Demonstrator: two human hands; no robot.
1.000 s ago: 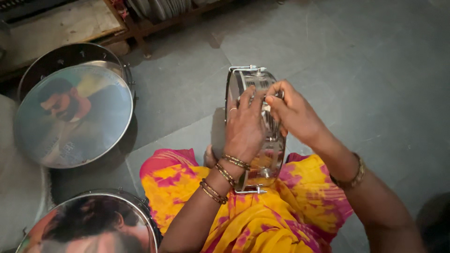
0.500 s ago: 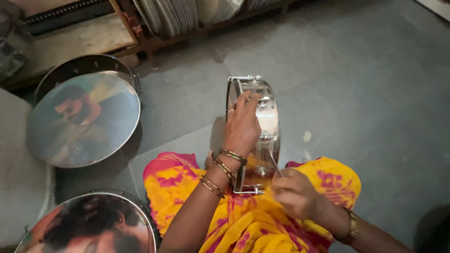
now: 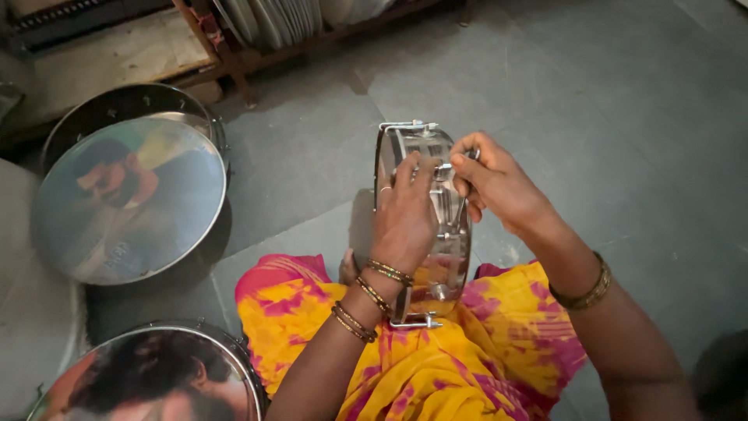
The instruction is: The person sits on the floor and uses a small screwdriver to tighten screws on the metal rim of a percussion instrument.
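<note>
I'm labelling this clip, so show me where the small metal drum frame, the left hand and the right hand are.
small metal drum frame (image 3: 448, 257), head view, on its shiny side wall below the hands.
left hand (image 3: 403, 218), head view, on the back of the hand.
right hand (image 3: 502, 187), head view, on the back of the hand.

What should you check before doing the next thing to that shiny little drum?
1. Small drum frame stands on edge in the lap: ok.
2. Left hand steadies the frame across its rim: ok.
3. Right hand is at the upper fitting, its fingers pinching something small: ok.
4. What the right hand's fingers hold: cannot tell, too small.
5. Bottom bracket rests against the yellow and pink cloth: ok.
6. Two big drums lie apart, off to the left of the lap: ok.
</note>
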